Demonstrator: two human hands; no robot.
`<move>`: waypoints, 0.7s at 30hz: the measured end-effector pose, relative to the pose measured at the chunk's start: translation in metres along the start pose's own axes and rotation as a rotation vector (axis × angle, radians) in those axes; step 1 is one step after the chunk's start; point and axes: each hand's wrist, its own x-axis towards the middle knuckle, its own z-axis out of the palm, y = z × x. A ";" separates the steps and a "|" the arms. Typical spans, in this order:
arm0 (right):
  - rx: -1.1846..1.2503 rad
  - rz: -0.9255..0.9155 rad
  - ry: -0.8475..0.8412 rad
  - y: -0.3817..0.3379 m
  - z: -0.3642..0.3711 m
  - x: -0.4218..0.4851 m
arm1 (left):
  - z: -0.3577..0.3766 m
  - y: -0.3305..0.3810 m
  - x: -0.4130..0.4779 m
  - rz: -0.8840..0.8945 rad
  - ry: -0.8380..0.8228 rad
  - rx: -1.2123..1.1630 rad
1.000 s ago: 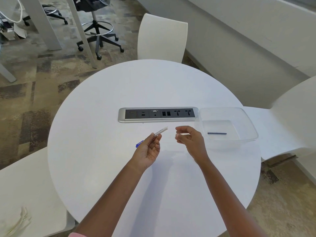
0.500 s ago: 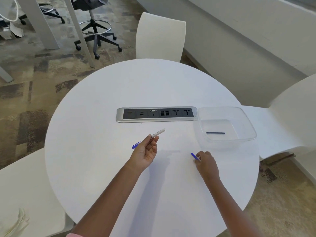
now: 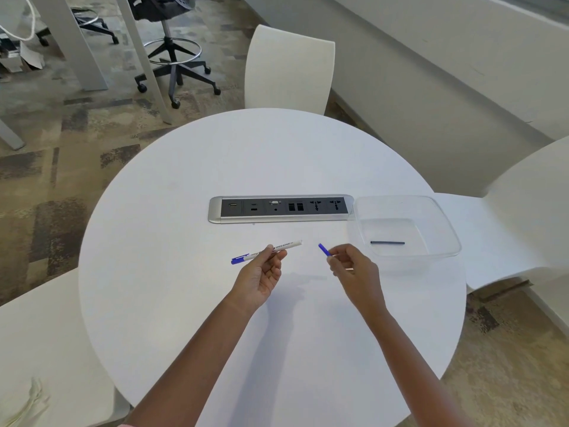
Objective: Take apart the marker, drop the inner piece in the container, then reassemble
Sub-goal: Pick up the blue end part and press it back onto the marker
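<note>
left hand (image 3: 261,274) pinching marker barrel (image 3: 271,250) mid-length, above worktop (image 3: 184,303) | right hand (image 3: 354,269) fingers closed on blue end plug (image 3: 323,249), just off barrel's open end | inner piece (image 3: 387,242) already in container (image 3: 446,223) | risk: plug goes in skewed, jams or slips from that tip-only grip

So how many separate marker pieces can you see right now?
3: the marker body in the left hand, the small blue end piece in the right hand, the dark inner piece in the clear container.
</note>
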 end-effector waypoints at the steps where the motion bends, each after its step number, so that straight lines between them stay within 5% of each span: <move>1: 0.008 -0.033 0.004 -0.006 0.001 -0.001 | 0.000 0.000 0.000 0.006 0.006 0.010; 21: -0.110 -0.263 0.046 -0.017 0.004 0.000 | 0.006 0.000 -0.004 0.070 0.022 0.086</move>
